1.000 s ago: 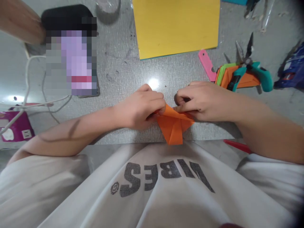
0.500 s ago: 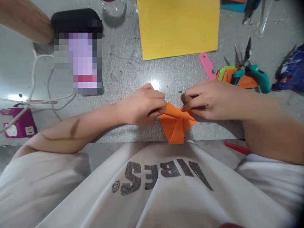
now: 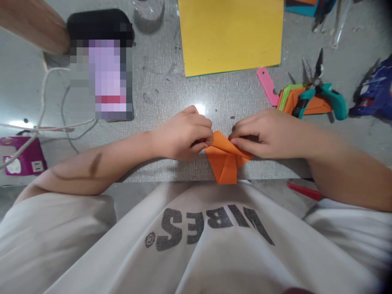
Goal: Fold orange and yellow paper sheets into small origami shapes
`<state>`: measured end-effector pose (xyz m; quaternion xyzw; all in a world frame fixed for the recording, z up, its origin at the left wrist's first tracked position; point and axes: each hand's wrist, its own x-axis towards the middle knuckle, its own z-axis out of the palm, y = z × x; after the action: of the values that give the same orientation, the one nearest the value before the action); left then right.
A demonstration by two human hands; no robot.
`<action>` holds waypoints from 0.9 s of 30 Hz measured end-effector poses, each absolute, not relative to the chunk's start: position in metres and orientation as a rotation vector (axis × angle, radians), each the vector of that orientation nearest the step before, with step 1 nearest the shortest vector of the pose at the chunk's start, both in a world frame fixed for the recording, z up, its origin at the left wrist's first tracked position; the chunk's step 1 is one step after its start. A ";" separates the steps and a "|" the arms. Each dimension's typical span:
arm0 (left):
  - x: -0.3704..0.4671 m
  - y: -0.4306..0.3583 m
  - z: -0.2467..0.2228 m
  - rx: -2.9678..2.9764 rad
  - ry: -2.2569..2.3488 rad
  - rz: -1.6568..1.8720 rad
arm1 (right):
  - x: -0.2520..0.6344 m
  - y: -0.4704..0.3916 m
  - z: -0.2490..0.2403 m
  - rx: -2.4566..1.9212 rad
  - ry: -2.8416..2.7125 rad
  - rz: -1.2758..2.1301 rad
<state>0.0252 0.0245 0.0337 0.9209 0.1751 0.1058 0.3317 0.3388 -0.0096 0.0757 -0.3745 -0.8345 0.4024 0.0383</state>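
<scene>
A folded piece of orange paper lies at the table's front edge, its lower tip reaching the edge by my shirt. My left hand pinches the paper's upper left corner, fingers curled. On the other side my right hand has its thumb and fingers closed on the upper right edge of the same paper. Several creases cross the paper, and a flap slants from its top down to the right. The fingertips of my left hand are partly hidden.
Yellow sheets lie at the back. Teal-handled pliers rest on folded papers beside a pink cutter. A phone and white cables lie left, near a purple adapter. Another person's arm enters top left.
My right hand has shifted slightly left along the paper's upper edge, and the top right flap now lies folded lower. My left hand stays nearly in place.
</scene>
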 end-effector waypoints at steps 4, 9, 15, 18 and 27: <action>0.025 0.026 0.033 2.421 0.447 0.264 | 0.330 -0.014 0.075 -1.303 -2.518 1.239; 0.024 0.028 0.034 2.427 0.444 0.225 | 0.321 -0.022 0.072 -1.475 -2.465 1.156; 0.021 0.032 0.031 2.411 0.425 0.249 | 0.308 -0.032 0.075 -1.589 -2.286 1.184; 0.021 0.034 0.028 2.391 0.404 0.284 | 0.302 -0.034 0.078 -1.706 -2.290 1.121; 0.019 0.043 0.029 2.344 0.442 0.257 | 0.285 -0.037 0.084 -1.954 -2.430 0.988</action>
<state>0.0189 0.0433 0.0285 0.9105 0.1718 0.0996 0.3628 0.2847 -0.0373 0.0842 -0.5961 -0.7414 0.3014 -0.0646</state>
